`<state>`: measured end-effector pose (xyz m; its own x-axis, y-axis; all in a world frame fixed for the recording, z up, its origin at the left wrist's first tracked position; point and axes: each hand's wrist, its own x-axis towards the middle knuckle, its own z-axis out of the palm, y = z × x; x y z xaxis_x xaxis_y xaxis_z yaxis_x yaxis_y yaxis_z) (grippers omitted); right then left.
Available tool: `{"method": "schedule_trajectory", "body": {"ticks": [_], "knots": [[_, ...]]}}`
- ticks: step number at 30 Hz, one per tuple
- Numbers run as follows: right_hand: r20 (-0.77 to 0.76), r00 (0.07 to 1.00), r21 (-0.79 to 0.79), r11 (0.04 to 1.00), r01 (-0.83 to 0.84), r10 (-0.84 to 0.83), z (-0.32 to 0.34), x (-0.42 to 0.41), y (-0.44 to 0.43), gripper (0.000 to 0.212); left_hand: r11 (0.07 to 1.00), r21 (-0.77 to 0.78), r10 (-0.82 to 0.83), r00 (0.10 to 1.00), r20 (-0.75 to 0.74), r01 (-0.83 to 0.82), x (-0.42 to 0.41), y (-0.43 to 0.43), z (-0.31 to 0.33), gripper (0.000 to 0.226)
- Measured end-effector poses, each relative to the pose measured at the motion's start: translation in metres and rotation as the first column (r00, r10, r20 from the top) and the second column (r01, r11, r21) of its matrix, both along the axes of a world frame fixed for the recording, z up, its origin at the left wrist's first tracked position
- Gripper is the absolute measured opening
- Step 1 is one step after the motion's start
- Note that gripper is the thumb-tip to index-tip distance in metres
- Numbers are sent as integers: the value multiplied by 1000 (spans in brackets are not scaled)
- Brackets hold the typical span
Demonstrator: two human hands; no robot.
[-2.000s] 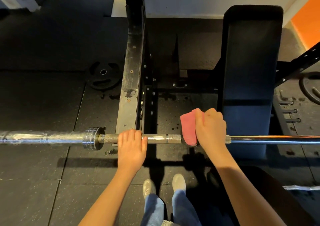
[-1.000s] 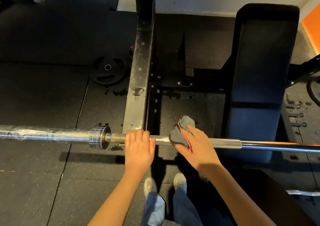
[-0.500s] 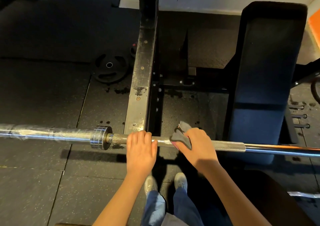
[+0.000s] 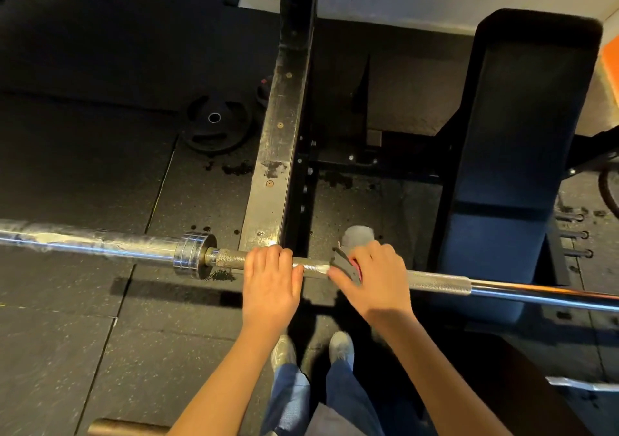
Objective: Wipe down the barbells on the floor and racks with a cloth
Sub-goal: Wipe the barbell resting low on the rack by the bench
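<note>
A steel barbell [image 4: 435, 281] runs across the view at waist height, its sleeve and collar [image 4: 192, 259] to the left. My left hand [image 4: 270, 285] lies over the knurled shaft just right of the collar, fingers curled over the bar. My right hand [image 4: 375, 280] holds a grey cloth with a pink side [image 4: 348, 263] wrapped on the shaft, a short gap right of the left hand. Part of the cloth sticks up behind the bar.
A scuffed black rack upright [image 4: 281, 134] rises behind the bar. A black padded bench [image 4: 516, 154] stands at the right. A weight plate [image 4: 214, 124] lies on the rubber floor at the left. My shoes [image 4: 311, 352] are below the bar.
My right hand slid the cloth leftward along the shaft from near the bench toward my left hand, and the cloth turned from pink side to grey side. The left hand kept its grip.
</note>
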<state>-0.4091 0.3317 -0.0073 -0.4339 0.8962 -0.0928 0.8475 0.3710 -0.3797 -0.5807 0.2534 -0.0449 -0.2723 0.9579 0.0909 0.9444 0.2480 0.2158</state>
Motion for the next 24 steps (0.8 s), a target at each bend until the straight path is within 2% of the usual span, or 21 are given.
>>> {"method": "schedule_trajectory", "body": {"ticks": [1, 3, 6, 8, 10, 12, 13, 15, 19, 21, 24], "knots": [[92, 996, -26, 1000, -10, 12, 0, -11, 15, 39, 1000, 1, 0, 1000, 1, 0, 0, 0, 0, 36], [153, 984, -179, 982, -62, 90, -1, -30, 35, 38, 1000, -4, 2, 1000, 1, -2, 0, 0, 0, 36], [75, 991, -364, 929, -73, 107, -1, -27, 29, 33, 1000, -9, 1, 1000, -2, -1, -1, 0, -1, 34], [16, 988, -258, 956, -141, 151, -3, -10, 13, 24, 1000, 1, 3, 1000, -2, -3, 0, -1, -1, 34], [89, 980, -95, 981, -171, 180, -9, -2, 0, 29, 1000, 7, 6, 1000, -2, -6, 0, 1, -1, 34], [150, 982, 22, 992, -122, 117, -18, -8, -2, 28, 1000, 4, 3, 1000, -9, -2, 0, 2, -2, 33], [163, 985, 59, 996, -60, 49, -18, -14, 1, 35, 1000, 3, -1, 1000, -12, 1, -1, 1, -3, 33], [223, 974, 38, 999, 23, -31, -13, -27, 8, 49, 1000, 5, 2, 1000, -10, -2, -1, 2, -4, 34], [250, 964, -234, 960, 154, -94, -5, -35, 35, 34, 1000, -4, 12, 1000, -6, -12, -4, 12, -1, 35], [157, 977, -313, 931, 187, -144, 1, -33, 37, 33, 1000, -5, 6, 1000, -10, -6, -6, 18, 1, 35], [31, 999, -61, 997, -41, 43, -2, -12, 14, 32, 1000, -1, 7, 1000, -2, -7, -7, 18, 0, 34]]}}
